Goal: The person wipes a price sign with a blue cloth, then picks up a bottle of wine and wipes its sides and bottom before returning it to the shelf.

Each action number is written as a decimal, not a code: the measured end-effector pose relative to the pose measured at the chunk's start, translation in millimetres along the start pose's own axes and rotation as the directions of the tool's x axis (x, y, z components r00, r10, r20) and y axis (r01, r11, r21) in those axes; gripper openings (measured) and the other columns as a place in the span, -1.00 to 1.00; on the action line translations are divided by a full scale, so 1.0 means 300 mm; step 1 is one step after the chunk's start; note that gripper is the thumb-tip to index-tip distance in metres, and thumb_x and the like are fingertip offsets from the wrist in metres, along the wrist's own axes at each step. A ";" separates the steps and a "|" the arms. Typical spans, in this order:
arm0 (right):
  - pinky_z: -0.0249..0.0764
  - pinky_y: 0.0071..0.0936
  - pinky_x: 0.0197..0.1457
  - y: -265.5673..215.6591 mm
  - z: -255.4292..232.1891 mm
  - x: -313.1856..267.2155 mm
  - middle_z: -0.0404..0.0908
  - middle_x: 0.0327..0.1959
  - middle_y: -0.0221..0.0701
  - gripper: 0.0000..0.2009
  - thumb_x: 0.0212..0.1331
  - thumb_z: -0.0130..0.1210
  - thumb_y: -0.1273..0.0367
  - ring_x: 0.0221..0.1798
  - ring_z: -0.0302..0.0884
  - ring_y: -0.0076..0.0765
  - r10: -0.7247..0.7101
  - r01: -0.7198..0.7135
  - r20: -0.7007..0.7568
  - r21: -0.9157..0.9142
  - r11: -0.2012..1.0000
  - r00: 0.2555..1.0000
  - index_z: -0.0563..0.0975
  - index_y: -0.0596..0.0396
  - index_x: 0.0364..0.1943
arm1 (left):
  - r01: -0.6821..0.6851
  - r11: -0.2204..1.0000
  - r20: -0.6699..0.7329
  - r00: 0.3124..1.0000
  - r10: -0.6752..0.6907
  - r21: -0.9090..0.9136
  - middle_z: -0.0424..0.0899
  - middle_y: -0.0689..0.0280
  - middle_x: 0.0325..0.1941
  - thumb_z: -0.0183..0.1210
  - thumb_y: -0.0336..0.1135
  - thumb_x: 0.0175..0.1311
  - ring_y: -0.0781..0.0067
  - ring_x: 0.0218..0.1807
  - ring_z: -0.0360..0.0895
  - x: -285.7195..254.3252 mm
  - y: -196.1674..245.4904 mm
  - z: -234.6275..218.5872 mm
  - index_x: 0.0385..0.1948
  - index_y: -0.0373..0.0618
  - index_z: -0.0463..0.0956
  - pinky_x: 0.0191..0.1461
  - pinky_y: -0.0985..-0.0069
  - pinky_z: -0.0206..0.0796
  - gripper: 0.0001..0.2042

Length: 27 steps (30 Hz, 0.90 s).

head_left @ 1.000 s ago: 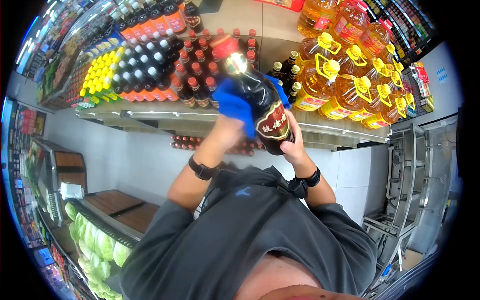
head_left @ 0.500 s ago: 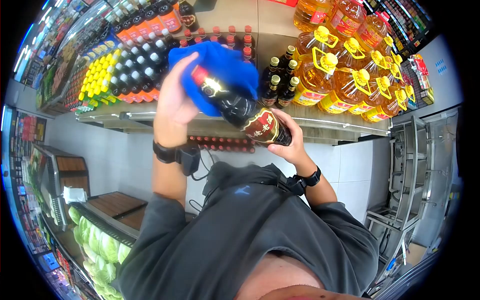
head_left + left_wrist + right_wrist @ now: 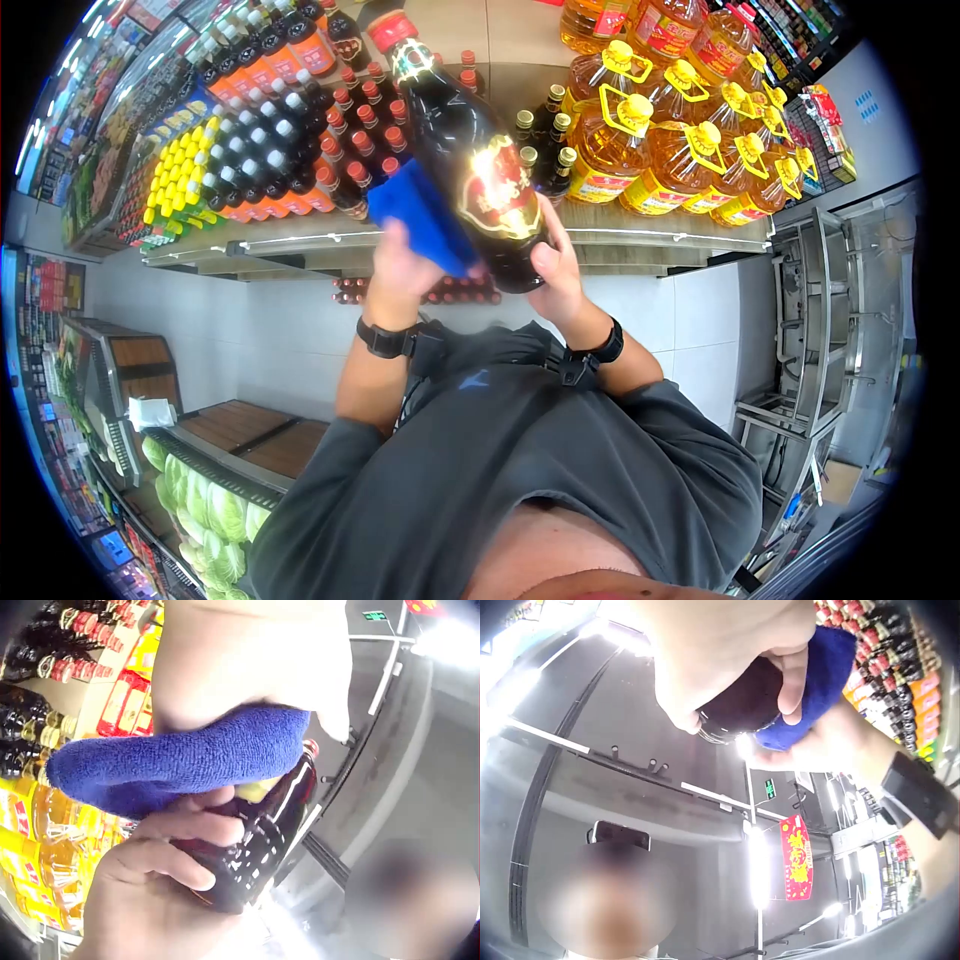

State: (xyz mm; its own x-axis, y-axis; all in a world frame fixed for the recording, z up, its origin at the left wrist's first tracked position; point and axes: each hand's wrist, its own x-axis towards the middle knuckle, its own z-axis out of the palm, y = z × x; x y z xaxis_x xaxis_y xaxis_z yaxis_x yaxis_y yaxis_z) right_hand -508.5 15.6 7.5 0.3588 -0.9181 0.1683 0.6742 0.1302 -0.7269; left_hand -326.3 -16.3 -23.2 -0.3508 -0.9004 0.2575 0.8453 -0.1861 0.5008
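A dark glass bottle [image 3: 440, 120] with a red cap and an ornate red-and-gold label tilts in front of my body in the head view. Around its lower end, my right hand [image 3: 560, 270] grips it; the right wrist view shows that hand [image 3: 735, 652] curled about the round dark base. My left hand [image 3: 402, 262], blurred, holds a blue cloth [image 3: 420, 220] against the bottle's left side. In the left wrist view the terry cloth [image 3: 187, 757] is folded under the left hand [image 3: 251, 667], whose fingertips it hides.
Behind the bottle, a shelf [image 3: 330, 240] carries rows of red-capped bottles [image 3: 365, 115], white-capped bottles [image 3: 265, 140] and yellow-capped bottles [image 3: 180, 165]. Large oil jugs [image 3: 610, 140] stand at the right beside a few small dark bottles [image 3: 545, 125]. Cabbages [image 3: 205, 500] fill a bin at lower left.
The cloth has moved from the bottle's neck down to its lower left side with my left hand. The bottle has swung more upright in view, its cap now higher, still in my right hand.
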 end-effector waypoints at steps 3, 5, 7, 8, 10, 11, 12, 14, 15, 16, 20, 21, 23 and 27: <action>0.36 -0.40 0.19 0.088 -0.028 0.002 0.30 0.22 -0.20 -0.15 0.12 0.21 0.05 0.18 0.39 -0.33 -0.082 0.074 -0.034 -0.176 0.982 0.996 0.01 0.14 0.36 | 0.120 0.925 -0.134 0.988 -0.076 0.360 0.49 0.17 0.17 0.22 -0.02 0.20 0.23 0.17 0.47 -0.011 0.001 0.027 0.28 -0.14 0.21 0.20 0.27 0.37 -0.33; 0.43 -0.41 0.09 0.097 -0.044 0.000 0.31 0.20 -0.21 -0.18 0.17 0.16 0.06 0.12 0.43 -0.35 -0.066 0.057 -0.015 -0.324 0.944 0.998 -0.02 0.13 0.38 | 0.122 0.944 -0.112 0.990 -0.092 0.306 0.47 0.18 0.19 0.21 -0.10 0.19 0.26 0.18 0.46 0.001 0.003 -0.013 0.28 -0.20 0.20 0.22 0.29 0.35 -0.35; 0.46 -0.40 0.00 0.043 -0.040 -0.008 0.36 0.16 -0.22 -0.23 0.23 0.10 0.08 0.04 0.47 -0.39 0.119 -0.094 0.033 -0.421 0.902 0.992 -0.02 0.11 0.38 | 0.108 0.949 -0.135 0.988 -0.071 0.295 0.44 0.17 0.22 0.22 -0.09 0.13 0.27 0.20 0.44 0.014 0.014 0.002 0.29 -0.25 0.18 0.26 0.31 0.32 -0.29; 0.45 -0.39 -0.01 -0.002 -0.033 -0.011 0.40 0.13 -0.23 -0.25 0.25 0.07 0.09 0.01 0.49 -0.40 0.233 -0.187 0.044 -0.462 0.867 0.971 -0.02 0.11 0.38 | 0.110 0.952 -0.117 0.990 -0.080 0.286 0.44 0.16 0.22 0.22 -0.05 0.11 0.27 0.20 0.44 0.023 0.026 0.017 0.29 -0.24 0.17 0.26 0.30 0.32 -0.27; 0.46 -0.47 -0.18 -0.114 -0.046 0.026 0.57 -0.23 -0.35 -0.47 0.29 0.02 0.10 -0.27 0.52 -0.48 0.177 -0.004 0.125 -0.805 0.593 0.976 0.30 0.17 0.19 | 0.118 0.956 -0.084 0.992 -0.099 0.268 0.44 0.16 0.22 0.23 0.01 0.07 0.26 0.21 0.44 0.034 0.046 0.028 0.30 -0.24 0.17 0.26 0.29 0.32 -0.22; 0.46 -0.49 -0.22 -0.171 -0.077 0.056 0.57 -0.31 -0.39 -0.53 0.29 0.02 0.11 -0.32 0.51 -0.49 0.186 0.034 0.128 -0.898 0.438 0.974 0.38 0.19 0.12 | 0.125 0.947 -0.134 0.987 -0.088 0.295 0.44 0.16 0.21 0.23 0.07 0.03 0.27 0.20 0.44 0.027 0.042 0.015 0.30 -0.23 0.16 0.24 0.29 0.34 -0.18; 0.45 -0.52 -0.25 -0.198 -0.098 0.092 0.58 -0.40 -0.42 -0.56 0.29 0.01 0.11 -0.38 0.50 -0.51 0.195 0.072 0.128 -0.960 0.269 0.972 0.46 0.20 0.04 | 0.132 0.952 -0.166 0.982 -0.088 0.275 0.45 0.16 0.20 0.22 0.06 0.05 0.26 0.18 0.46 0.020 0.042 0.018 0.29 -0.23 0.17 0.22 0.30 0.37 -0.20; 0.40 -0.60 -0.35 -0.186 -0.120 0.171 0.56 -0.45 -0.47 -0.65 0.31 0.01 0.16 -0.44 0.44 -0.58 0.034 0.008 0.042 -0.741 0.671 0.999 0.56 0.22 -0.17 | 0.190 0.960 -0.172 0.973 -0.155 0.205 0.46 0.16 0.19 0.22 0.06 0.05 0.27 0.16 0.47 -0.006 0.038 -0.012 0.28 -0.24 0.18 0.21 0.30 0.38 -0.21; 0.34 -0.63 -0.40 -0.201 -0.118 0.218 0.53 -0.47 -0.49 -0.66 0.32 0.02 0.18 -0.45 0.39 -0.65 0.127 -0.083 0.014 -0.680 0.728 0.992 0.56 0.23 -0.17 | 0.212 0.960 -0.163 0.970 -0.183 0.181 0.49 0.16 0.16 0.22 0.05 0.05 0.28 0.14 0.50 -0.018 0.030 -0.036 0.26 -0.25 0.22 0.19 0.30 0.40 -0.23; 0.32 -0.65 -0.40 -0.185 -0.110 0.257 0.52 -0.46 -0.50 -0.66 0.31 0.03 0.18 -0.45 0.38 -0.67 0.155 -0.097 0.028 -0.665 0.740 0.988 0.56 0.23 -0.17 | 0.243 0.957 -0.145 0.964 -0.221 0.157 0.52 0.13 0.13 0.22 0.02 0.05 0.28 0.11 0.52 -0.024 0.029 -0.037 0.23 -0.27 0.25 0.17 0.31 0.41 -0.26; 0.26 -0.69 -0.41 -0.080 -0.060 0.398 0.51 -0.47 -0.56 -0.65 0.27 0.10 0.15 -0.42 0.32 -0.73 0.290 -0.181 0.072 -0.635 0.751 0.954 0.56 0.22 -0.23 | 0.360 0.900 -0.193 0.928 -0.318 0.245 0.56 0.04 0.05 0.29 0.10 -0.08 0.23 0.01 0.61 -0.025 0.044 -0.053 0.19 -0.30 0.29 0.09 0.30 0.51 -0.18; 0.26 -0.69 -0.41 -0.067 -0.048 0.418 0.50 -0.48 -0.57 -0.66 0.25 0.12 0.16 -0.43 0.32 -0.74 0.307 -0.206 0.067 -0.602 0.771 0.949 0.57 0.23 -0.26 | 0.349 0.903 -0.186 0.933 -0.308 0.252 0.56 0.04 0.06 0.28 0.11 -0.06 0.21 0.02 0.61 -0.021 0.060 -0.054 0.19 -0.30 0.29 0.09 0.29 0.50 -0.19; 0.27 -0.69 -0.40 -0.033 -0.034 0.455 0.51 -0.49 -0.58 -0.68 0.22 0.16 0.18 -0.43 0.33 -0.74 0.302 -0.217 0.053 -0.577 0.787 0.952 0.58 0.23 -0.29 | 0.367 0.916 -0.239 0.915 -0.324 0.164 0.55 0.02 0.07 0.25 0.12 -0.02 0.19 0.04 0.60 -0.016 0.112 -0.048 0.20 -0.31 0.28 0.11 0.27 0.49 -0.19; 0.35 -0.64 -0.30 0.029 0.019 0.510 0.58 -0.43 -0.55 -0.77 0.17 0.17 0.30 -0.37 0.43 -0.70 0.231 -0.173 0.034 -0.557 0.812 0.972 0.61 0.23 -0.29 | 0.402 0.915 -0.192 0.897 -0.397 -0.013 0.49 -0.01 0.15 0.18 0.11 0.11 0.11 0.13 0.53 -0.014 0.205 -0.112 0.22 -0.34 0.25 0.17 0.23 0.43 -0.24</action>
State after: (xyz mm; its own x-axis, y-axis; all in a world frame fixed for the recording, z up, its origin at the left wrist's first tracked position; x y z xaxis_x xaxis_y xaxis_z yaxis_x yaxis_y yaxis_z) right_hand -444.2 -121.6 30.7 0.5268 -0.8498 0.0185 0.1254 0.0561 -0.9905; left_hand -259.2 -37.1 -21.1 -0.5733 -0.8095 -0.1265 0.6380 -0.5380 0.5510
